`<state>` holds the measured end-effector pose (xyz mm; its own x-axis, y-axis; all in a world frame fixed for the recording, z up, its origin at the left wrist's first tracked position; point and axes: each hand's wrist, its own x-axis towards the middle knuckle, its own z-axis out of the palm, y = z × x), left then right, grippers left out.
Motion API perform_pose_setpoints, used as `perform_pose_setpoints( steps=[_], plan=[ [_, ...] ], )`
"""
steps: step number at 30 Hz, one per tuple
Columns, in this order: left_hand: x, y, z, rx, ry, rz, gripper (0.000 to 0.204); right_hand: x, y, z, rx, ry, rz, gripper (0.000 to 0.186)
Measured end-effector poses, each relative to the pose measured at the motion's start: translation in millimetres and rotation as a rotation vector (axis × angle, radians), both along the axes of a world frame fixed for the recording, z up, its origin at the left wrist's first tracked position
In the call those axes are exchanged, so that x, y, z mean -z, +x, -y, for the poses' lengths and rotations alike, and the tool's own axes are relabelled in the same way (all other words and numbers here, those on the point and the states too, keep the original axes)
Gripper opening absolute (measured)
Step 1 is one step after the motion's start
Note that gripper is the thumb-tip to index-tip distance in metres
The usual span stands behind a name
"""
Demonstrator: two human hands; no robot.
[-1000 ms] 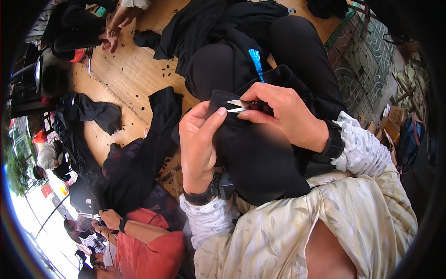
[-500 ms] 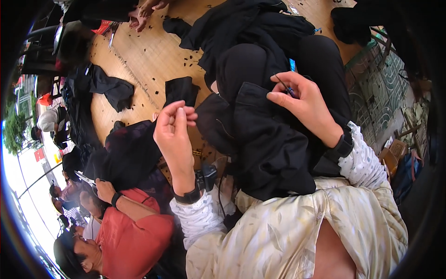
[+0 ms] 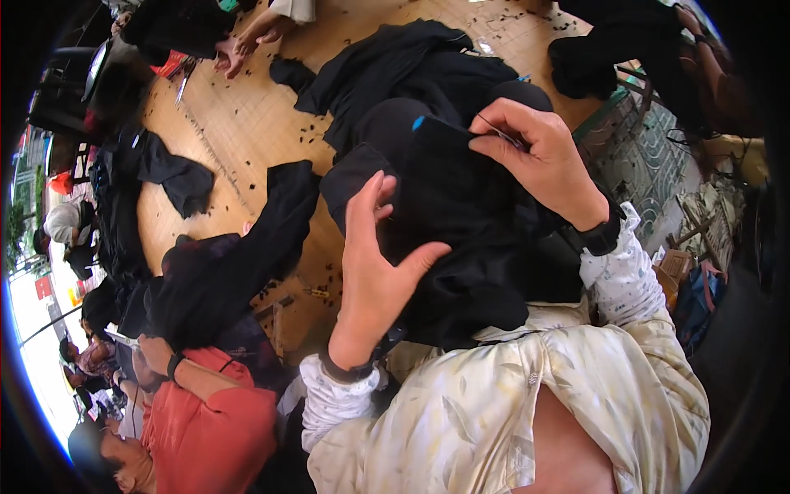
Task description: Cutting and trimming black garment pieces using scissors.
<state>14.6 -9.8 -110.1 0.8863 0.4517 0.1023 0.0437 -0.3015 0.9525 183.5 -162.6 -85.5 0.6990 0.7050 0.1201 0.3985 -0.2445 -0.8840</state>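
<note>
Camera wearer's two bare hands (image 3: 374,276) (image 3: 543,156), two black wristbands (image 3: 349,372) (image 3: 605,232), one thin dark tool (image 3: 500,132) toward one o'clock. Silver metal scissors (image 3: 181,87) (image 3: 123,339): two pairs, ten and eight o'clock. One coral-red fabric shirt (image 3: 210,432), seven-thirty.

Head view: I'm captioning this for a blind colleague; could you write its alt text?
A person's left hand is open over black cloth, while their right hand pinches a thin dark object. At lower left, a co-worker in a red shirt holds scissors.

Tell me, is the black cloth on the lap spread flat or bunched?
Bunched: the black cloth lies in loose, uneven folds and creases beside the open left hand.
</note>
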Motion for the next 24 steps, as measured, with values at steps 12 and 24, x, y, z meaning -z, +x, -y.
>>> perform_pose_setpoints(
  steps=[12,24],
  plan=[
    [-14,2,60,0.259,0.652,0.200,0.042,10,70,-18,0.079,0.126,0.427,0.015],
    [-19,22,52,0.070,0.013,0.052,0.025,17,101,22,0.138,0.244,0.116,0.019]
  ],
)
